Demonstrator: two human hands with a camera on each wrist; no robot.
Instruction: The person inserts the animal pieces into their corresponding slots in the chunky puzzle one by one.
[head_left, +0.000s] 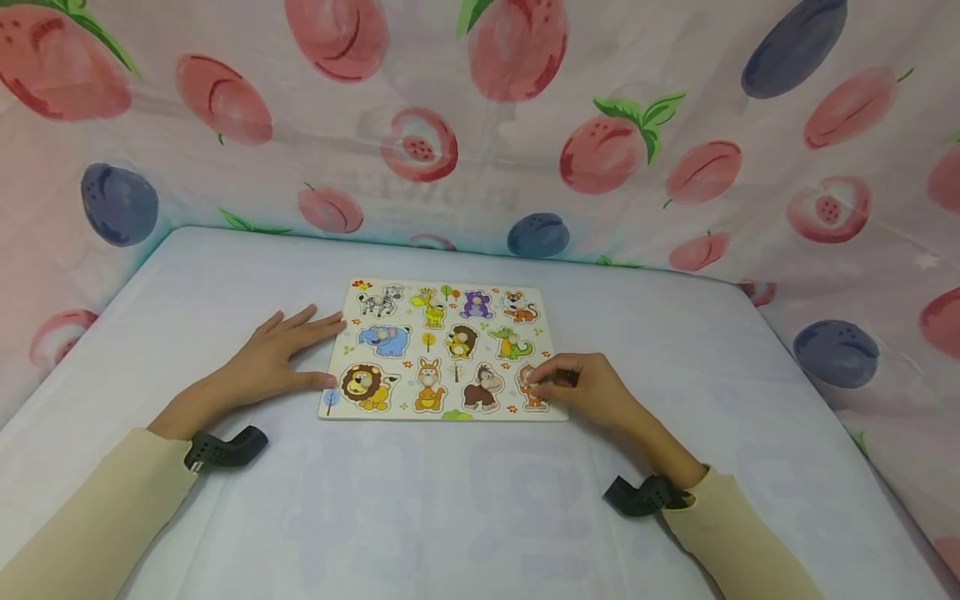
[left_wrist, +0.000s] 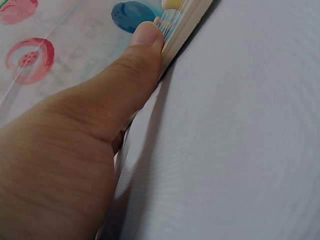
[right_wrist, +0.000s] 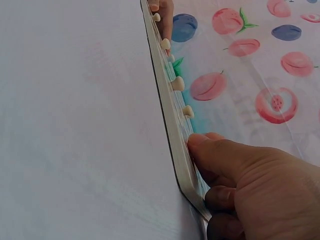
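A wooden knob puzzle board point(head_left: 480, 414) with several animal pieces lies flat in the middle of the table. My left hand point(head_left: 258, 367) is at its left edge, fingers spread and fairly straight; in the left wrist view the thumb point(left_wrist: 145, 42) touches the board's edge. At the lower right corner, my right hand point(head_left: 596, 390) pinches the monkey puzzle piece point(head_left: 531, 402) with thumb and fingertips. That piece sits in its place on the board, partly covered by the fingers, and its knob is hidden. Beside it is the gorilla piece point(head_left: 482, 392).
White cloth covers the table point(head_left: 450, 517) around the board. Behind stands a fruit-print curtain point(head_left: 465, 200). Pale round knobs point(right_wrist: 177, 84) stick up from the pieces in the right wrist view. Each wrist wears a black strap mount point(head_left: 225, 450).
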